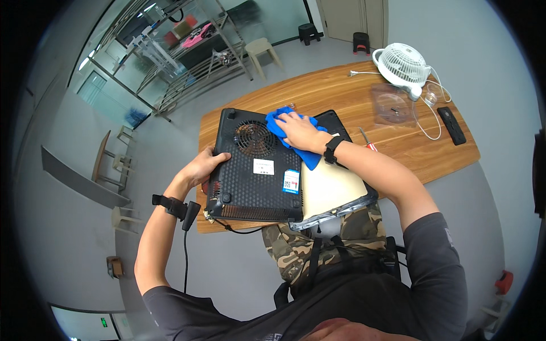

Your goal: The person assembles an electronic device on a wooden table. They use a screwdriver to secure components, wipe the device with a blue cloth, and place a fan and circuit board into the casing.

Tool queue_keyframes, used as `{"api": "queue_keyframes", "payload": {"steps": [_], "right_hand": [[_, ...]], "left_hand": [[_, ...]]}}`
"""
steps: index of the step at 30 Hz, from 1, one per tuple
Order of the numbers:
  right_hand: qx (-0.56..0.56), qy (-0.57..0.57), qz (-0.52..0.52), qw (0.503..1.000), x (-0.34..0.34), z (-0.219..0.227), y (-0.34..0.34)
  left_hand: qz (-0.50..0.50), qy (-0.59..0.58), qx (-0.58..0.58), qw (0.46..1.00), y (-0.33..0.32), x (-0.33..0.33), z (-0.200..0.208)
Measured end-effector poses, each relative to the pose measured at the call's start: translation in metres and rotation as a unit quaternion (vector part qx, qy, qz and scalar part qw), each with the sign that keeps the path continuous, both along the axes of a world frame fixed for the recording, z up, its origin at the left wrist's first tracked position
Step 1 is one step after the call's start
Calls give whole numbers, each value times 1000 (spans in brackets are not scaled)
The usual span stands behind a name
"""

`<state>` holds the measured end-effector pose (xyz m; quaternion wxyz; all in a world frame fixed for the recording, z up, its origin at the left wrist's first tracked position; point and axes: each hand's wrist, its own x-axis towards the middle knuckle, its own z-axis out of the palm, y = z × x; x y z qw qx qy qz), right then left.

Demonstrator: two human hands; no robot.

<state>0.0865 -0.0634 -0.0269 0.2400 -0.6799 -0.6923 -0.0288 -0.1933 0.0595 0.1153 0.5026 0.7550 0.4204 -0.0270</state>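
Observation:
My left hand (206, 166) grips the left edge of a black plastic appliance housing (239, 182), thumb on top and fingers partly hidden beneath. The housing has a round fan grille (255, 138), small feet at its corners and two stuck-on labels. My right hand (300, 132) presses a bunched blue cloth (310, 158) against the housing's upper right edge, fingers bent over it. Beside the housing, and partly under the cloth and my right forearm, lies a dark panel (331, 120) with a cream-coloured sheet (335, 187) on it.
Right of the panel lies a screwdriver (368, 140) on the wooden table (335, 91). Farther right are a clear plastic tray (392, 105) with small parts, a white fan (402, 65) with its cord and a dark elongated object (451, 125). A black cord (239, 230) hangs by the housing's near edge.

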Motion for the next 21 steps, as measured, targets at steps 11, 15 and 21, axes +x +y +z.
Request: {"api": "queue_keyframes", "payload": {"steps": [11,15,21], "right_hand": [[-50,138,-58,988,14,-3,7],[-23,152,-64,986,16,12,1],[-2,56,-90,994,61,55,-8]], "left_hand": [[43,-25,-33,998,-2,-5,-6],[48,-28,-11,998,-2,-5,-6],[71,-89,-52,992,-33,24,2]]}}
